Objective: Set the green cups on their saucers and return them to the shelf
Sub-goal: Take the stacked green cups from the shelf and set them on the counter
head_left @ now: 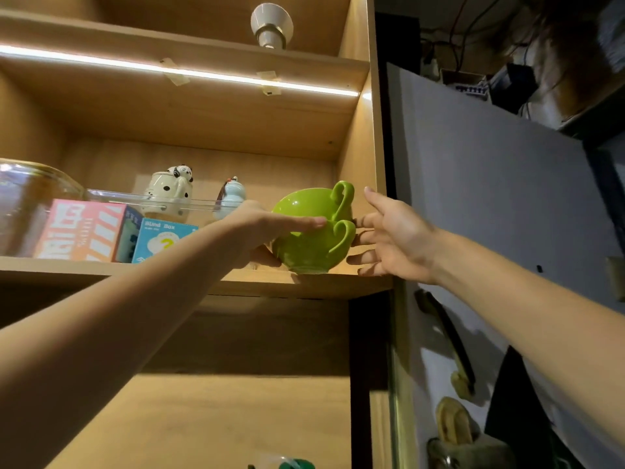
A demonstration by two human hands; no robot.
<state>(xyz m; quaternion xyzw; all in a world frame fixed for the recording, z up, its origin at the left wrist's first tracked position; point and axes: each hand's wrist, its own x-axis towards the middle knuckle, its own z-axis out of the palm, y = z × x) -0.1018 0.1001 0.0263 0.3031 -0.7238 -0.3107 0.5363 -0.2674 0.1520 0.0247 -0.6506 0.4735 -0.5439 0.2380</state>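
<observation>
Two glossy lime-green cups sit stacked at the right end of the wooden shelf (101, 270), the upper cup (304, 201) tilted inside the lower cup (309, 250), both curled handles pointing right. The left hand (267, 228) cradles the lower cup with fingers flat along its rim and thumb underneath, while the right hand (395, 236) hovers just beside the handles, fingers spread wide. A blue box (162, 240) reads "Blind Box"; the lettering on the pink box (81, 230) is unreadable, and any saucers are hidden.
</observation>
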